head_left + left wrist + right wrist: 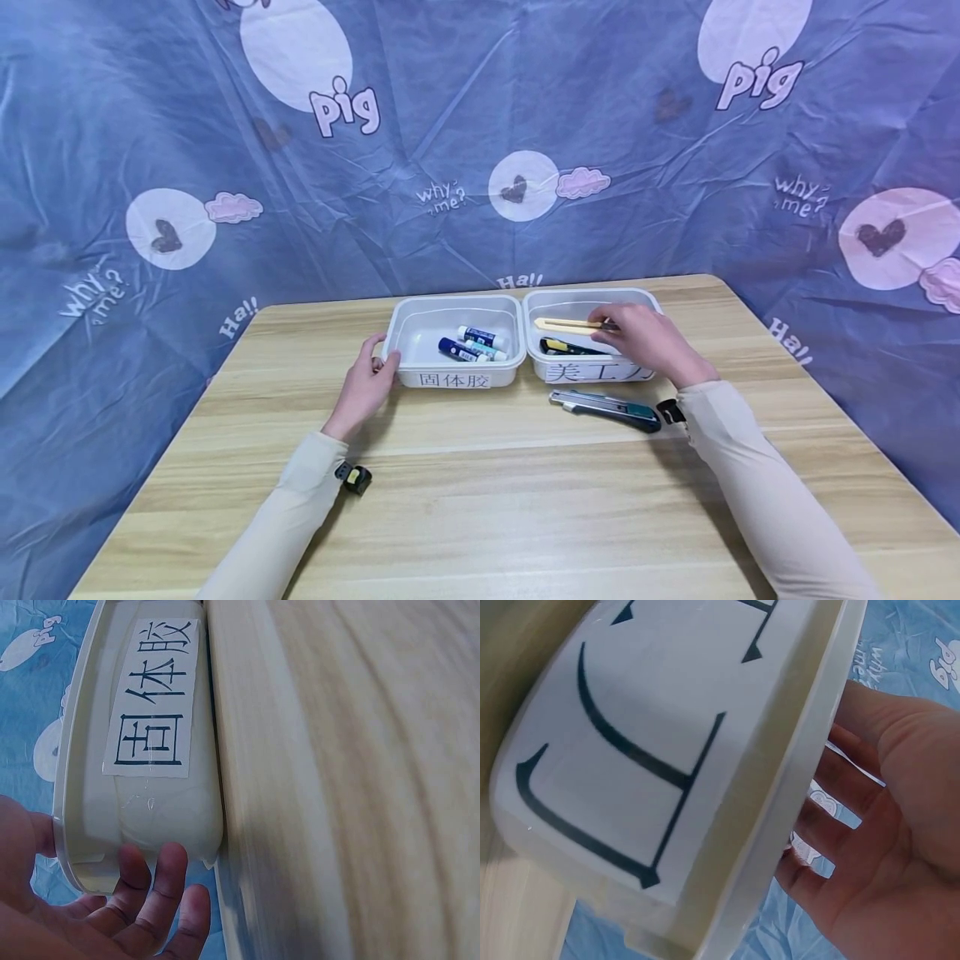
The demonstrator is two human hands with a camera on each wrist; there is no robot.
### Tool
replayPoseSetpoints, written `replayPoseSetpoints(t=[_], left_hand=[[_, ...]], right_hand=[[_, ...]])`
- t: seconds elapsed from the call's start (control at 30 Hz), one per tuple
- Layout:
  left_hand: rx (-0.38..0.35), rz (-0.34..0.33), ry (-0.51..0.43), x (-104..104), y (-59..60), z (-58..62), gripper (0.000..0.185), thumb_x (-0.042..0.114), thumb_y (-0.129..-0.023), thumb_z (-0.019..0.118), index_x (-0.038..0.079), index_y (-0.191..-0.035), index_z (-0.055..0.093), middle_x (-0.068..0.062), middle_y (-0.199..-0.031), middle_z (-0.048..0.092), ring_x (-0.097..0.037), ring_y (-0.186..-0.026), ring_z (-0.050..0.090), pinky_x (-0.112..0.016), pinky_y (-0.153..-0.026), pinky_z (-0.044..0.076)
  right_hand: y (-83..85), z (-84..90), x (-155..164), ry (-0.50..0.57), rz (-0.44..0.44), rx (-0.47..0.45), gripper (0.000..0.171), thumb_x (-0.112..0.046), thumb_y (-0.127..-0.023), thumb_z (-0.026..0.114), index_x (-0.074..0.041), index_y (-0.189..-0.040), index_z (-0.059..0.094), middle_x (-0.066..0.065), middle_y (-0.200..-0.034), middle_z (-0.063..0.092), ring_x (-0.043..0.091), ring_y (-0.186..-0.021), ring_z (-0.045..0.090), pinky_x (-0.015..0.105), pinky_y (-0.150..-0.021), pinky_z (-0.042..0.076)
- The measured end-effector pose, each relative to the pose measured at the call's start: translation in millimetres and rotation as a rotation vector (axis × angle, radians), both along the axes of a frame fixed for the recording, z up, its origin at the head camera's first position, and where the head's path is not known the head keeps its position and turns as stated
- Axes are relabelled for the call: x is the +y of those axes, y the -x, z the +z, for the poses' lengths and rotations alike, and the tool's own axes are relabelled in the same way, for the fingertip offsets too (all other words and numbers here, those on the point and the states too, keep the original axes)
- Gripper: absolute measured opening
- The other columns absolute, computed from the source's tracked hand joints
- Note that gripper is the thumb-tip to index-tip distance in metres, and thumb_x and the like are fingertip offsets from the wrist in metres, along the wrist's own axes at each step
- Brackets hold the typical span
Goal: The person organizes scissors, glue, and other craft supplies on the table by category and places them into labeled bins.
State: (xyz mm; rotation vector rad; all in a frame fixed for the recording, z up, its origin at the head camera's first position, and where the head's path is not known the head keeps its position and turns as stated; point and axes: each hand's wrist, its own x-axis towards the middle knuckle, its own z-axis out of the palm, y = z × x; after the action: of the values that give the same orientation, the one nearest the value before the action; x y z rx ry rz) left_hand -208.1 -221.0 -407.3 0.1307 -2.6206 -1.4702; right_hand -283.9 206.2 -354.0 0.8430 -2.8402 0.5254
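Observation:
Two white bins stand side by side at the far edge of the table. My left hand (382, 354) cups the front left corner of the glue-stick bin (450, 301), its fingers (161, 892) lying against the wall (161, 817) below the label. Several glue sticks (474, 343) lie inside. My right hand (606, 325) reaches over the knife bin (581, 292), fingertips touching the end of a yellow utility knife (566, 325); in the right wrist view its fingers (840, 817) are straight and spread beyond the rim (795, 750). A black-and-yellow knife (572, 347) lies beside it.
A teal and grey utility knife (607, 409) lies on the wooden table (480, 500) just in front of the knife bin, by my right wrist. A blue printed sheet (480, 125) hangs behind the table.

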Motion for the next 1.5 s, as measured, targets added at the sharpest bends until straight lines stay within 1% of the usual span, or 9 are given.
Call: replayPoseSetpoints(t=[0.17,0.3,0.53,0.77,1.0,1.3,1.5], left_hand=[[-0.004,-0.001,0.000,0.1,-0.3,0.3,0.055,0.032,-0.108,0.049,0.011,-0.156,0.035,-0.008,-0.079,0.060,-0.015,-0.073,0.056,-0.029,-0.070,0.044],[0.001,0.001,-0.001,0.1,0.4,0.0,0.054,0.031,-0.108,0.049,0.012,-0.156,0.035,-0.011,-0.080,0.060,-0.016,-0.072,0.056,-0.030,-0.070,0.044],[0.000,-0.005,0.003,-1.0,1.3,-0.3,0.054,0.032,-0.108,0.048,0.012,-0.156,0.034,-0.006,-0.078,0.058,-0.016,-0.071,0.055,-0.031,-0.070,0.043],[0.010,-0.004,0.000,-0.5,0.8,0.7,0.053,0.031,-0.108,0.049,0.011,-0.156,0.036,-0.006,-0.077,0.058,-0.016,-0.070,0.054,-0.031,-0.071,0.043],[0.003,-0.007,-0.007,-1.1,1.3,-0.2,0.054,0.031,-0.108,0.049,0.011,-0.156,0.035,-0.012,-0.081,0.061,-0.016,-0.072,0.056,-0.030,-0.072,0.045],[0.003,-0.019,-0.007,-0.5,1.8,0.2,0.054,0.032,-0.108,0.049,0.010,-0.156,0.035,-0.007,-0.079,0.060,-0.020,-0.074,0.058,-0.031,-0.072,0.045],[0.001,-0.009,-0.006,-1.6,1.8,-0.6,0.054,0.031,-0.108,0.049,0.012,-0.156,0.034,-0.007,-0.079,0.059,-0.017,-0.071,0.056,-0.030,-0.070,0.044]], right_hand=[[0.8,2.3,-2.3,-0.007,-0.009,-0.013,0.023,-0.018,-0.097,0.072,-0.007,-0.117,0.072,0.012,-0.112,0.075,0.031,-0.103,0.071,0.053,-0.088,0.053],[1.8,1.3,-3.3,0.002,0.002,-0.005,0.021,-0.017,-0.095,0.073,-0.006,-0.114,0.073,0.012,-0.110,0.075,0.032,-0.103,0.071,0.053,-0.089,0.053],[2.3,-1.2,-4.8,0.023,0.038,0.009,0.020,-0.014,-0.093,0.076,-0.004,-0.110,0.074,0.013,-0.107,0.076,0.033,-0.101,0.071,0.052,-0.089,0.053],[3.3,-3.9,-3.9,0.020,0.033,-0.003,0.021,-0.012,-0.092,0.077,-0.003,-0.111,0.074,0.013,-0.106,0.076,0.033,-0.101,0.071,0.052,-0.090,0.053],[4.4,-4.8,-3.8,0.014,0.026,-0.001,0.020,-0.010,-0.092,0.075,-0.002,-0.111,0.074,0.013,-0.106,0.076,0.034,-0.103,0.071,0.052,-0.091,0.052],[3.7,-3.9,-2.3,0.006,0.027,-0.007,0.019,-0.009,-0.093,0.074,-0.001,-0.111,0.074,0.013,-0.106,0.076,0.035,-0.104,0.070,0.053,-0.092,0.052],[5.3,-6.1,-3.1,0.003,0.041,-0.007,0.019,-0.009,-0.093,0.074,-0.001,-0.111,0.073,0.013,-0.105,0.076,0.033,-0.103,0.071,0.052,-0.092,0.052]])
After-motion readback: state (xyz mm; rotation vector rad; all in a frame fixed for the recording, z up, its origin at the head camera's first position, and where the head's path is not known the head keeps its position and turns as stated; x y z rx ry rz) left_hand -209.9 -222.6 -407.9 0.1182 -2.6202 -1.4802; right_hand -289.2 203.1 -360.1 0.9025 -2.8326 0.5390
